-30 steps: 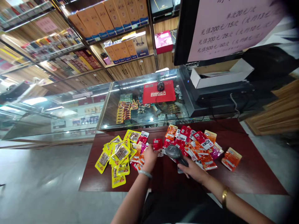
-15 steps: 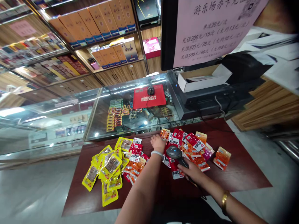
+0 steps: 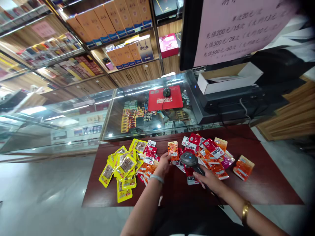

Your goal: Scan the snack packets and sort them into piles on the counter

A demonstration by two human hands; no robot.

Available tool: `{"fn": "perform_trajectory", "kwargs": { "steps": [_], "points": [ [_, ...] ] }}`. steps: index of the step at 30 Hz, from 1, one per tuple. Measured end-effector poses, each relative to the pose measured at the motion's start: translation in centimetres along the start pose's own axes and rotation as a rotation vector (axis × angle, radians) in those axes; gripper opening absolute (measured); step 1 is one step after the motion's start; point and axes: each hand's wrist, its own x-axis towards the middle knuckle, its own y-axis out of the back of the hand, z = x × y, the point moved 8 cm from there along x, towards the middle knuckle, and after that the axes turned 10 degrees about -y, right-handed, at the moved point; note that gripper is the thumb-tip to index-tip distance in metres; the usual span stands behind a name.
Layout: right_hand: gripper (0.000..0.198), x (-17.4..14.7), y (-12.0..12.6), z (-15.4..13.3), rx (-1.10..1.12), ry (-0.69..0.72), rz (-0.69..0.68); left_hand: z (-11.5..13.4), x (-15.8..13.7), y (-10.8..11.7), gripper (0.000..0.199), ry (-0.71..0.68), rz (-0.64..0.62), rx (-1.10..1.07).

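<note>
My left hand pinches the lower edge of an orange snack packet near the middle of the dark red table. Closed around the handle of a black barcode scanner is my right hand. The scanner's head is just right of the held packet, over a pile of red snack packets and orange ones. Left of my left hand lies a smaller group of red packets and orange ones. Beside that, yellow snack packets overlap in a heap. One orange packet lies apart at the right.
A glass display counter adjoins the table's far side, with a red mouse pad and a black mouse on it. At the right stand a monitor with a pink paper sign and a white open box. Stocked shelves line the back.
My left hand has drawn back from the pile toward me, with the orange packet now upright in its fingers. My right hand still holds the scanner. The view has shifted left.
</note>
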Motion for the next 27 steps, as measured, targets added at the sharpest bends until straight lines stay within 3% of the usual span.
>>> {"fn": "perform_trajectory", "kwargs": {
  "steps": [3, 7, 11, 17, 21, 27],
  "points": [
    [0.051, -0.2, -1.4, -0.9, 0.005, -0.005, -0.046, 0.2, -1.5, 1.0, 0.037, 0.062, -0.011, -0.258],
    [0.052, -0.3, -3.3, -1.7, 0.014, -0.013, -0.100, 0.0, -3.1, 1.7, 0.007, 0.195, -0.009, -0.596],
    [0.053, 0.1, -4.6, -1.5, 0.018, -0.003, -0.114, -0.1, -4.1, 2.3, 0.028, 0.179, -0.013, -0.765],
    [0.049, 0.2, -6.1, -0.8, -0.026, -0.031, -0.128, -1.9, -4.9, 4.6, 0.032, 0.222, 0.035, -0.519],
    [0.046, 0.0, -7.2, -0.9, -0.005, -0.028, -0.144, -1.2, -4.8, 6.8, 0.041, 0.084, 0.133, -0.412],
    [0.043, 0.7, -8.7, -1.2, 0.010, 0.022, -0.171, -0.2, -5.1, 7.8, 0.042, 0.084, 0.172, -0.416]
  ]
}}
